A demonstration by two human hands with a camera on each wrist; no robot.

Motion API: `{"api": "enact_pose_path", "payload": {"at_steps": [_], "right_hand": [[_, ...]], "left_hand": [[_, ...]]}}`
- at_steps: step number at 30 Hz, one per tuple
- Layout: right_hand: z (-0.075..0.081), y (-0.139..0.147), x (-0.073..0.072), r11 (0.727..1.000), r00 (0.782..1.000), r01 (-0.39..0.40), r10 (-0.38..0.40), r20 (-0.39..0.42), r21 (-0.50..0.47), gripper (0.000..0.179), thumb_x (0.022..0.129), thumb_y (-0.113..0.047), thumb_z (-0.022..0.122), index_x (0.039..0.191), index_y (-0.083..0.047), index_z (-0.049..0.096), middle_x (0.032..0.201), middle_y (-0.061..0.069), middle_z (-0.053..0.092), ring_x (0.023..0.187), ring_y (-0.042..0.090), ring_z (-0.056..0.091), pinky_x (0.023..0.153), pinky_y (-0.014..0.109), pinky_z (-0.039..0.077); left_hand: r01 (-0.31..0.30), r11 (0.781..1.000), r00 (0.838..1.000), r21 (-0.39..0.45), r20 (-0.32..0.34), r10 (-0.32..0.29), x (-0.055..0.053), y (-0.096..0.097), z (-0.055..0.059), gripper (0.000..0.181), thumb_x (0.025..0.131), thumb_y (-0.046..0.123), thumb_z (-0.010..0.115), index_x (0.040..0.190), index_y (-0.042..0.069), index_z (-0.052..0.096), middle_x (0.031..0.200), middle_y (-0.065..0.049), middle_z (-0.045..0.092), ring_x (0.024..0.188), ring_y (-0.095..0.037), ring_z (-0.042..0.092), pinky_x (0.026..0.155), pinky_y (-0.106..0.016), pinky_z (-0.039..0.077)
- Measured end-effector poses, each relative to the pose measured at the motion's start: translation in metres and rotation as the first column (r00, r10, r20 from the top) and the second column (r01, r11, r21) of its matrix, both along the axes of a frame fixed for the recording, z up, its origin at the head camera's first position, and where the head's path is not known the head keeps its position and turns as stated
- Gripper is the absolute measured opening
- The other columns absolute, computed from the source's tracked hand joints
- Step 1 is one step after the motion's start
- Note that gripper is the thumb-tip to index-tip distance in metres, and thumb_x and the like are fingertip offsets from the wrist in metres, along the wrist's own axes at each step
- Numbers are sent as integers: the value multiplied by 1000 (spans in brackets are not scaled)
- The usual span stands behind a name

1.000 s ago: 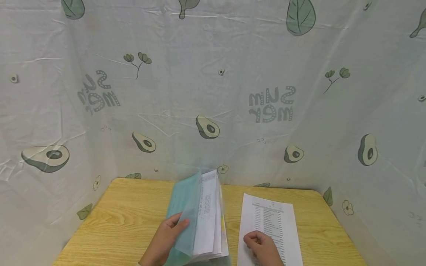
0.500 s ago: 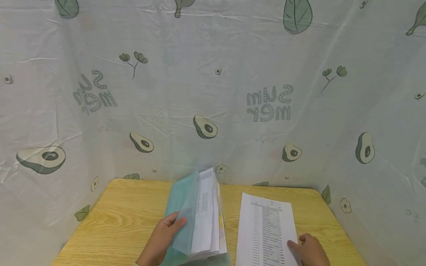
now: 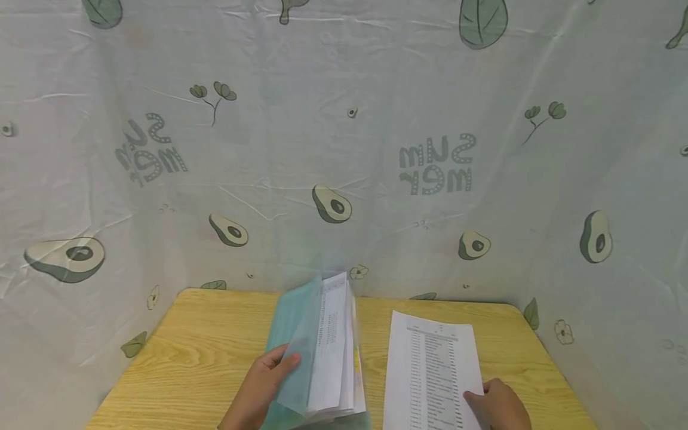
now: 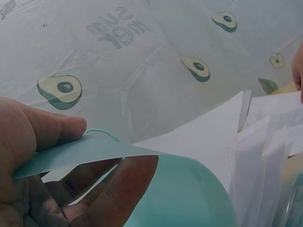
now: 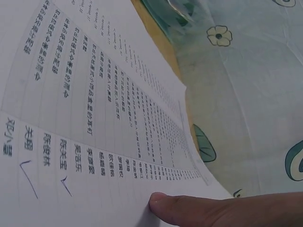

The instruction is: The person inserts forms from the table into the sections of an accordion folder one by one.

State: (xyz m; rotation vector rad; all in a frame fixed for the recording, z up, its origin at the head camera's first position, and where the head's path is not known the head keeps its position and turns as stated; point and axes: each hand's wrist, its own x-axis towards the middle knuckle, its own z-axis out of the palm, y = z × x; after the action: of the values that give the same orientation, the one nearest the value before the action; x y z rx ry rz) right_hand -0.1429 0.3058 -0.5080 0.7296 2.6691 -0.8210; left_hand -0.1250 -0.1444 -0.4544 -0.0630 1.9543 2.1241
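Observation:
My left hand (image 3: 259,382) holds the translucent teal cover of a document folder (image 3: 292,319), thumb on one face and fingers behind it. The folder stands partly open, with several white printed papers (image 3: 329,352) fanned inside. To its right lies a printed sheet (image 3: 430,370) covered in a list. My right hand (image 3: 502,405) grips that sheet at its right edge, thumb on top; the fingers beneath are hidden. Up close in the right wrist view, the sheet shows rows of printed characters and two pen ticks, with the right thumb (image 5: 189,208) near its margin.
Both papers and folder are on a yellow wood-grain table (image 3: 209,340). A pale curtain (image 3: 269,149) printed with avocados and leaves hangs behind the table and along both sides.
My right hand has moved right, from over the middle of the sheet to its right edge, and now grips it there. My left hand keeps its hold on the folder cover.

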Motion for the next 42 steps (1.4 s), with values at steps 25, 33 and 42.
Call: {"api": "enact_pose_path", "payload": {"at_steps": [25, 33, 42], "right_hand": [[-1, -1, 3, 998, 998, -63, 63, -3, -3, 36, 94, -26, 74, 92, 8, 63, 78, 12, 61, 75, 26, 55, 69, 39, 45], [-3, -3, 0, 1000, 999, -14, 15, 34, -26, 38, 96, -24, 73, 98, 12, 63, 80, 14, 62, 76, 27, 57, 73, 43, 46], [-5, -3, 1, 999, 1000, 0, 1, 25, -51, 37, 96, -24, 72, 96, 12, 63, 79, 15, 62, 74, 27, 58, 69, 42, 46]], "left_hand": [[38, 999, 999, 11, -22, -37, -2, -6, -3, 60, 103, 40, 64, 146, -1, 55, 128, -13, 69, 107, -22, 69, 84, -38, 60], [51, 998, 998, 32, -29, -50, -2, -8, -2, 59, 103, 38, 64, 147, -1, 54, 127, -14, 69, 106, -22, 70, 84, -38, 60], [60, 998, 998, 18, -15, -60, 1, -13, 3, 56, 106, 31, 60, 148, -4, 51, 131, -16, 67, 107, -23, 69, 84, -42, 60]]}}
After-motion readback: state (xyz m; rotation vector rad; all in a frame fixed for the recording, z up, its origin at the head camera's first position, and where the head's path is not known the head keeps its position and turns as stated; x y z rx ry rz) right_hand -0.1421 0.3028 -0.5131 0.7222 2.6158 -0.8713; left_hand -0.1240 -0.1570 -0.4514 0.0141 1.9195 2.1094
